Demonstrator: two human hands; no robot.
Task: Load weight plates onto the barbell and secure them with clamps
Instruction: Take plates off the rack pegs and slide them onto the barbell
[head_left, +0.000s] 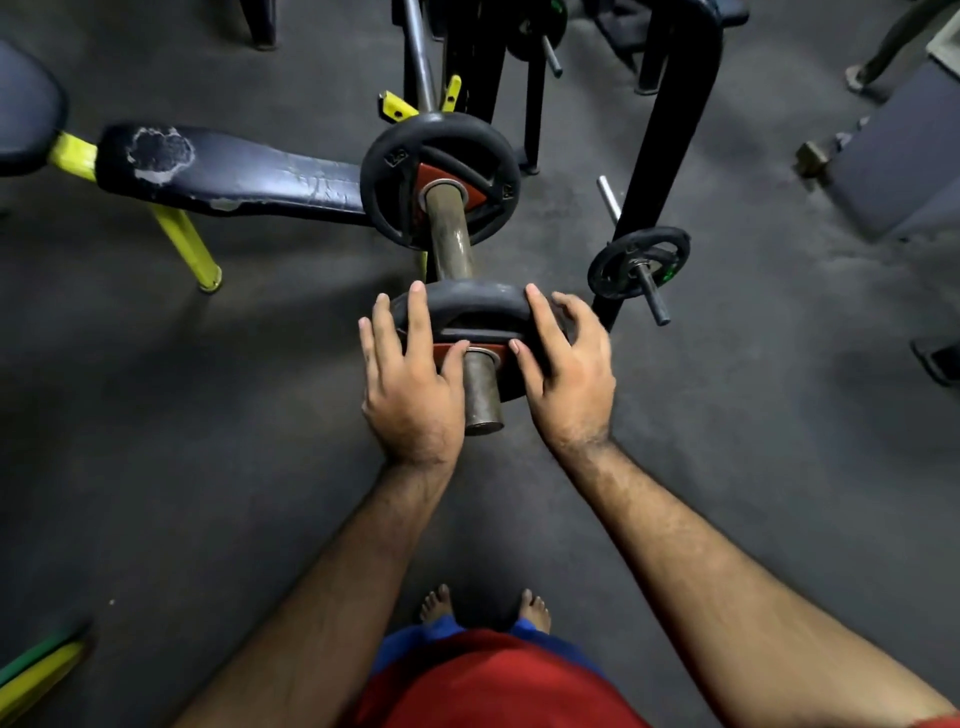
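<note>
A rusty barbell sleeve (451, 228) points toward me, its end (483, 400) between my hands. A black weight plate with a red centre (441, 176) sits far up the sleeve against the collar. A second black plate (470, 306) is threaded on near the sleeve's end. My left hand (410, 384) grips its left rim, fingers over the top. My right hand (566, 374) grips its right rim the same way. No clamp is in view.
A worn dark bench with yellow legs (228, 171) lies to the left. A black rack post (660, 156) stands to the right, with a small plate (639, 262) on its storage peg. Dark rubber floor lies all around. My bare feet (483, 608) are below.
</note>
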